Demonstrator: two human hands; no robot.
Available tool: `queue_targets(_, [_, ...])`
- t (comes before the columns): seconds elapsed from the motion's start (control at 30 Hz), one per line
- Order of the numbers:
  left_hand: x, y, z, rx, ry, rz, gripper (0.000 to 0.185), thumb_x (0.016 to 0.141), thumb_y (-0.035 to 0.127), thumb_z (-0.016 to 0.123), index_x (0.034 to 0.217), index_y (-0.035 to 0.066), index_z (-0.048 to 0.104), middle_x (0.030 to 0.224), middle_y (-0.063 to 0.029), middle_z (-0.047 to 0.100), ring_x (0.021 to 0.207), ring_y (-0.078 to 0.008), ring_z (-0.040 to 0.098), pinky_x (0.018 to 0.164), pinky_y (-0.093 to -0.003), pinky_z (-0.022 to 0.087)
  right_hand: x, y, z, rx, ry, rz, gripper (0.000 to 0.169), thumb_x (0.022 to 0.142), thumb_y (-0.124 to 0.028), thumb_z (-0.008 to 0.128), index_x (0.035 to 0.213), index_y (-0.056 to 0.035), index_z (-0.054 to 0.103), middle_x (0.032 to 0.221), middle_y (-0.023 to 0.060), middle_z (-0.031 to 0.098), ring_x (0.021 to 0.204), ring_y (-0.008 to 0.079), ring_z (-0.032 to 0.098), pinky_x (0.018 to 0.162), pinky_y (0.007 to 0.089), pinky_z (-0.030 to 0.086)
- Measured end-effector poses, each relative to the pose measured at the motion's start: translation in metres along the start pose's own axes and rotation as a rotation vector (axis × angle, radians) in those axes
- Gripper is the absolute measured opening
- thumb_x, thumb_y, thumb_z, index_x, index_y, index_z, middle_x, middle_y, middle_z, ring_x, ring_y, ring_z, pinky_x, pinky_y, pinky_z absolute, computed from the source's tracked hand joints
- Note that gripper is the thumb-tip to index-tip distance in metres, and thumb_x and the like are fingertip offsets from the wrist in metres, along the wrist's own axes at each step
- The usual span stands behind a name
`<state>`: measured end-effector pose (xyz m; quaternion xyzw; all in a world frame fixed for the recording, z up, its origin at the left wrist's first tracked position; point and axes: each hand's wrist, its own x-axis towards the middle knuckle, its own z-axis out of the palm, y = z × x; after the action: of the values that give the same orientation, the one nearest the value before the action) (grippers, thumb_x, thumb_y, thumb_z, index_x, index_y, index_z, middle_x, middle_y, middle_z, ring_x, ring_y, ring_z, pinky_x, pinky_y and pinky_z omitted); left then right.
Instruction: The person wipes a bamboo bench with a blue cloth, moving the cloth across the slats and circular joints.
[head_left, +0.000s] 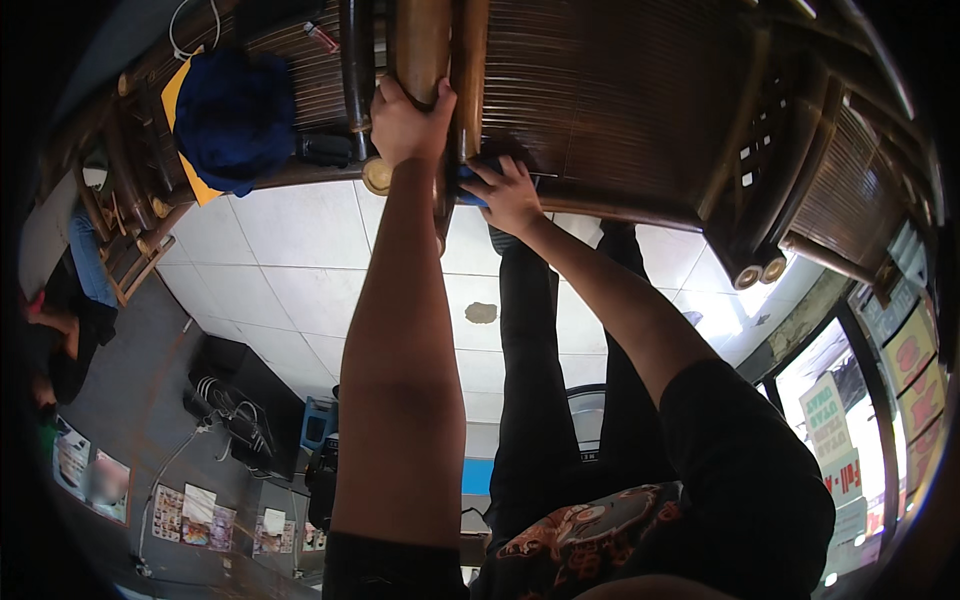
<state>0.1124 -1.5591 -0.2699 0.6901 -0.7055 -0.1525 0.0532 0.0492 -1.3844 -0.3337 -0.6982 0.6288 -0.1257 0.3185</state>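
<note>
My left hand (411, 124) is wrapped around the end of a thick bamboo pole (425, 45) on a dark bamboo bench (600, 97). Beside it, lower and to the right, my right hand (511, 196) has its fingers over a small blue item (469, 184), which looks like cloth and is mostly hidden by the fingers. That item lies against the bench's front edge, beside a thinner bamboo pole (471, 82). A thin straight line sticks out to the right of my fingers; what it belongs to is unclear.
A navy cloth bundle (236, 120) lies over a yellow sheet (196, 180), near a black object (325, 150) and a small red item (322, 37). Bamboo chairs (765, 217) stand right and left. A person (71, 330) is at the far left. White floor tiles (300, 225) lie below.
</note>
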Motion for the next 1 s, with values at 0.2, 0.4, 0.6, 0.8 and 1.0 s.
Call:
queue_targets(0.2, [0.0, 0.003, -0.001, -0.024, 0.017, 0.017, 0.055, 0.066, 0.044, 0.07, 0.09, 0.0, 0.049, 0.091, -0.019, 0.059, 0.08, -0.0378, 0.061, 0.064, -0.0471, 0.051, -0.098, 0.069, -0.023, -0.132, -0.019, 0.212, 0.053, 0.064, -0.024, 0.068, 0.116, -0.0294, 0.057, 0.115, 0.0022, 0.054, 0.106, 0.0291, 0.048, 0.09, 0.0432, 0.041])
queue_targets(0.4, [0.0, -0.003, 0.001, -0.012, 0.052, 0.048, 0.055, 0.066, 0.045, 0.07, 0.09, -0.001, 0.05, 0.09, -0.0213, 0.06, 0.078, -0.0388, 0.062, 0.063, -0.0467, 0.052, -0.163, 0.128, -0.054, -0.098, 0.267, 0.501, 0.037, 0.06, -0.02, 0.067, 0.097, -0.0238, 0.067, 0.096, 0.0039, 0.06, 0.089, 0.0287, 0.056, 0.088, 0.0441, 0.041])
queue_targets(0.6, [0.001, -0.003, 0.005, 0.01, 0.049, 0.05, 0.058, 0.066, 0.048, 0.069, 0.09, -0.002, 0.05, 0.089, -0.0224, 0.061, 0.08, -0.0399, 0.062, 0.065, -0.0467, 0.052, -0.115, 0.073, -0.023, -0.098, 0.14, 0.716, 0.034, 0.064, -0.023, 0.067, 0.098, -0.0224, 0.067, 0.109, 0.0026, 0.058, 0.106, 0.0325, 0.047, 0.092, 0.0435, 0.037])
queue_targets(0.8, [0.003, -0.006, 0.005, 0.034, 0.023, 0.032, 0.062, 0.067, 0.052, 0.069, 0.095, 0.0, 0.05, 0.089, -0.0241, 0.062, 0.082, -0.0415, 0.061, 0.069, -0.0479, 0.05, -0.04, -0.005, -0.012, 0.003, 0.07, 0.513, 0.038, 0.064, -0.021, 0.067, 0.102, -0.0249, 0.063, 0.1, -0.001, 0.054, 0.1, 0.0282, 0.044, 0.081, 0.0412, 0.042])
queue_targets(1.0, [0.001, -0.007, 0.01, -0.049, 0.104, 0.086, 0.058, 0.069, 0.046, 0.069, 0.089, -0.005, 0.053, 0.087, -0.0266, 0.061, 0.081, -0.043, 0.06, 0.071, -0.047, 0.049, -0.074, 0.035, -0.02, 0.078, 0.104, 0.379, 0.042, 0.063, -0.019, 0.068, 0.103, -0.0253, 0.063, 0.101, 0.0002, 0.057, 0.096, 0.027, 0.05, 0.083, 0.0411, 0.043])
